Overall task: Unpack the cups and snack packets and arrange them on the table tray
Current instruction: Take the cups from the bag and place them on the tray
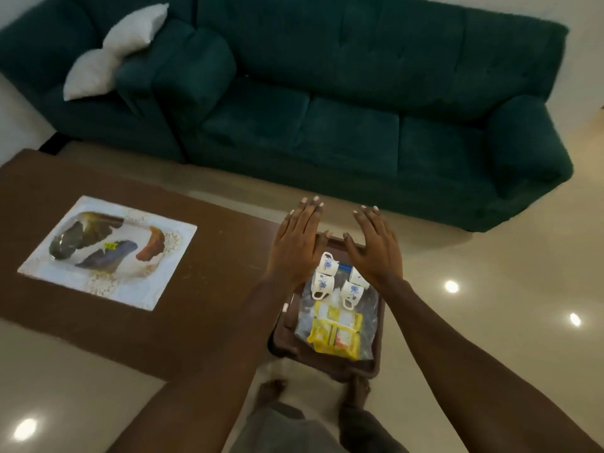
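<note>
Left hand [295, 246], right hand [376, 248]: flat, fingers spread, empty, above dark brown plastic tray [330, 367]. White blue-flowered ceramic cups [322, 282] and yellow snack packets [335, 331] in tray

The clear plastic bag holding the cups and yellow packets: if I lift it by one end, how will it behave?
The clear plastic bag looks thin and wrinkled, so it will probably sag rather than stay flat. The cups lie loose on their sides and would likely slide and knock together; they look ceramic, so possibly fragile. The yellow packets seem light and soft.

Dark green sofa [343, 103] with pale cushions [111, 53], glossy cream floor [490, 322], perhaps tiled, brown table [202, 289].
</note>
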